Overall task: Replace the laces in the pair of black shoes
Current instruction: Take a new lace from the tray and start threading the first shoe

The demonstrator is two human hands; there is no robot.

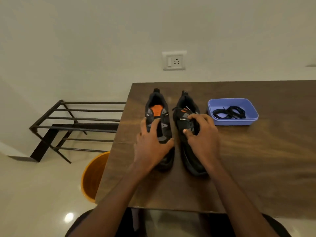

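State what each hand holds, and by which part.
The left hand grips the left shoe across its middle. The right hand pinches the lace on the right shoe, over its tongue.

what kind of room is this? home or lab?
Most likely a home, perhaps an entryway or utility corner. A bare metal shoe rack stands by the white wall, a wall socket sits above the wooden table, and an orange bucket is on the glossy tiled floor.

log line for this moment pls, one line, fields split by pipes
left hand holds unlaced left shoe | right hand pinches lace on right shoe | spare laces in blue tray
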